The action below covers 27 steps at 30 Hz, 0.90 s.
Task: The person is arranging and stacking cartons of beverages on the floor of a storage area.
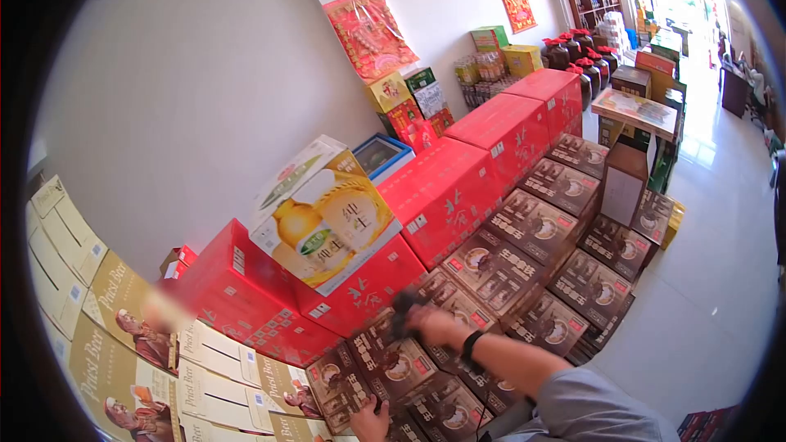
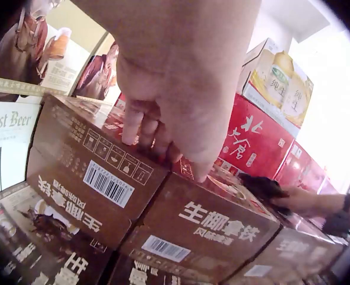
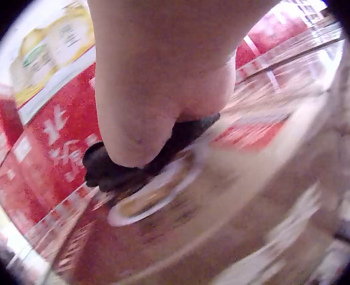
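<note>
My right hand point(image 1: 434, 326) grips a black bunched cloth point(image 3: 111, 169) against the top of the brown cartons point(image 1: 497, 268). In the right wrist view the thumb lies over the cloth, and the printed carton top under it is blurred. My left hand point(image 1: 372, 423) rests on the nearer brown cartons, left of the right hand. Seen from the left wrist, its bent fingers point(image 2: 147, 132) touch the top near the front edge of a carton point(image 2: 219, 228) with white lettering and a barcode. Part of that hand's fingertips is hidden behind the palm.
Red cartons point(image 1: 442, 196) form a row behind the brown ones, with a yellow-and-white beer box point(image 1: 323, 213) on top. Cream beer cartons point(image 1: 217, 389) stack up at the left. Dark jars with red covers point(image 1: 585, 53) stand farther back. Tiled floor point(image 1: 696, 278) runs along the right.
</note>
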Each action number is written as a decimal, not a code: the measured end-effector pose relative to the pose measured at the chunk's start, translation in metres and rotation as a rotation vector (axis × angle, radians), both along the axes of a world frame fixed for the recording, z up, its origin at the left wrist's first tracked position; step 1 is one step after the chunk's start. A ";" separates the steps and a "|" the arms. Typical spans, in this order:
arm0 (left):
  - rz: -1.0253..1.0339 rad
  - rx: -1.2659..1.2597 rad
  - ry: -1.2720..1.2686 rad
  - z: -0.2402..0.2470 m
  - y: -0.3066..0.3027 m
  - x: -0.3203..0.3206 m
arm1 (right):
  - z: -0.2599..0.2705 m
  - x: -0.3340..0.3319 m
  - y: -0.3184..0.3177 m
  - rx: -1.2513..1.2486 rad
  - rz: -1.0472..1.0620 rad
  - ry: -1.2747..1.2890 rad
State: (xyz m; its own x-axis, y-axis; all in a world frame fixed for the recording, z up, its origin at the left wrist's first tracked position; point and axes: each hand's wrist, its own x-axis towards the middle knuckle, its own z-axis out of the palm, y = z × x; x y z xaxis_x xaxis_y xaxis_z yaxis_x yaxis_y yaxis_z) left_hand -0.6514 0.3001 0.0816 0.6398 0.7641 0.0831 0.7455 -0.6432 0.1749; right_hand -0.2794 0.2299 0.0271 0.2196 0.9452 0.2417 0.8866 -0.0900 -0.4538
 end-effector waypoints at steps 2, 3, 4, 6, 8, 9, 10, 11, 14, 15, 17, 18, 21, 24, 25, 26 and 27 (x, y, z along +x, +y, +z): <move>0.036 -0.048 0.001 0.001 0.000 0.000 | -0.028 0.082 -0.064 0.202 -0.194 -0.018; 0.036 -0.050 -0.009 0.000 0.001 0.000 | -0.028 0.118 -0.100 0.164 -0.337 0.038; 0.039 -0.052 -0.021 -0.001 0.001 0.001 | -0.022 0.139 -0.140 0.177 -0.492 0.019; 0.041 -0.056 -0.042 -0.002 0.002 -0.002 | -0.007 0.178 -0.221 0.195 -0.798 0.017; 0.041 -0.063 -0.068 -0.003 0.001 0.000 | 0.022 0.188 -0.252 0.030 -1.128 -0.294; 0.037 -0.008 -0.074 -0.003 -0.001 0.002 | 0.036 0.191 -0.263 -0.143 -1.135 -0.169; 0.030 0.047 -0.073 -0.004 -0.002 0.004 | 0.043 0.188 -0.249 0.030 -1.095 -0.168; 0.021 0.099 -0.067 -0.008 -0.003 0.003 | 0.047 0.175 -0.232 0.157 -0.994 -0.127; 0.109 0.031 -0.040 -0.010 -0.006 0.004 | 0.051 0.112 -0.158 0.352 -0.593 -0.038; 0.135 -0.006 -0.037 -0.007 -0.007 0.009 | 0.049 0.075 -0.126 0.305 -0.446 -0.037; 0.128 0.039 -0.077 -0.024 0.002 0.004 | 0.043 -0.011 -0.067 0.171 -0.160 -0.044; 0.109 0.082 -0.104 -0.037 0.010 0.001 | 0.042 -0.050 -0.042 0.119 -0.031 -0.061; 0.157 -0.007 -0.076 -0.004 -0.005 0.016 | -0.002 -0.124 0.024 0.108 0.134 -0.137; 0.172 -0.092 -0.110 0.010 -0.013 0.019 | -0.015 -0.126 0.037 -0.001 0.219 -0.165; 0.157 -0.058 -0.123 0.003 -0.009 0.018 | -0.016 -0.109 0.031 -0.001 0.218 -0.192; 0.144 -0.025 -0.137 -0.007 -0.005 0.016 | -0.012 -0.083 0.018 -0.019 0.161 -0.102; 0.137 0.007 -0.149 -0.013 -0.005 0.010 | -0.011 -0.054 0.005 -0.007 0.099 -0.052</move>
